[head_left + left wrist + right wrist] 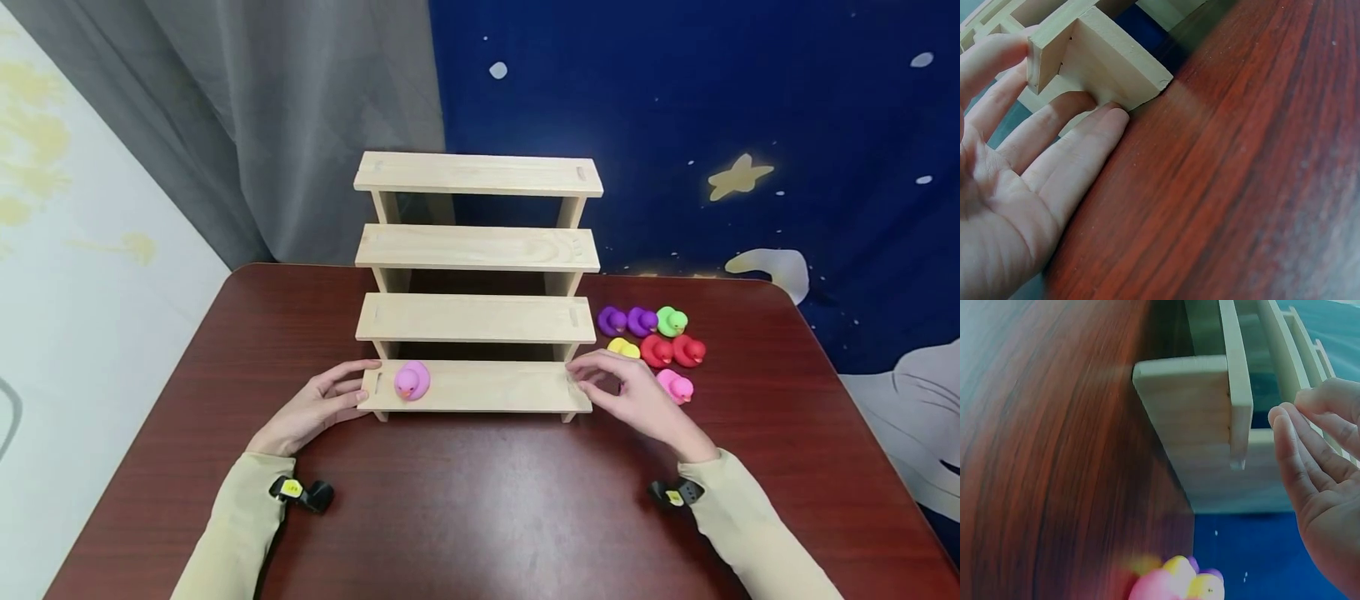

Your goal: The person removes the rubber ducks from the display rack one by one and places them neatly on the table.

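A light wooden four-tier stepped stand (480,318) stands on the table. One lilac rubber duck (412,381) sits upright near the left end of its lowest tier. My left hand (322,402) holds that tier's left end, thumb at the front corner and index finger toward the back. In the left wrist view, the fingers of the left hand (1035,169) lie against the stand's side near the table. Over the tier's right end hovers my right hand (626,396), fingers bent loosely. The right wrist view shows no object between the fingertips of the right hand (1322,444).
Right of the stand lie several rubber ducks: purple (642,322), green (671,322), yellow (623,348), red (688,351) and pink (675,387). My right hand partly covers this group. A dark-blue curtain (637,125) and a grey curtain (330,108) hang behind the brown table (450,517).
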Tool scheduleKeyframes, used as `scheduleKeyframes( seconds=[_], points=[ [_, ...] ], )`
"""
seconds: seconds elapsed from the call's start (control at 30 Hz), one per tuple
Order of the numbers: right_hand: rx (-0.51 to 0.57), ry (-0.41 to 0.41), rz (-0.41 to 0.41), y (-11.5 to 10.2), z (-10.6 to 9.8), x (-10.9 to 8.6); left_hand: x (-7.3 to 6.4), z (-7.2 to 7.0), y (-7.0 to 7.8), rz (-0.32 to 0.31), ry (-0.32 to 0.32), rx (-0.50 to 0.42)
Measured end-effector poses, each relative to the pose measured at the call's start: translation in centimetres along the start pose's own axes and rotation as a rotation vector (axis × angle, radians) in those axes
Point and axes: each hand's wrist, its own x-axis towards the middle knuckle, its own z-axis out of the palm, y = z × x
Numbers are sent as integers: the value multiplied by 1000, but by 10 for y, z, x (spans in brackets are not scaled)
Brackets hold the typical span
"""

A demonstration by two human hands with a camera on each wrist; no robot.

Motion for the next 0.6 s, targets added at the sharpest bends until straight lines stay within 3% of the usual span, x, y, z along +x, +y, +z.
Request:
scheduleKeyframes(
  seconds=[0.23,0.6],
  points=[
    [13,-38,-39,-33,11,13,0,0,0,-5,1,-9],
    [77,-57,-78,-45,36,31,0,0,0,-5,-1,-6]
  ],
)
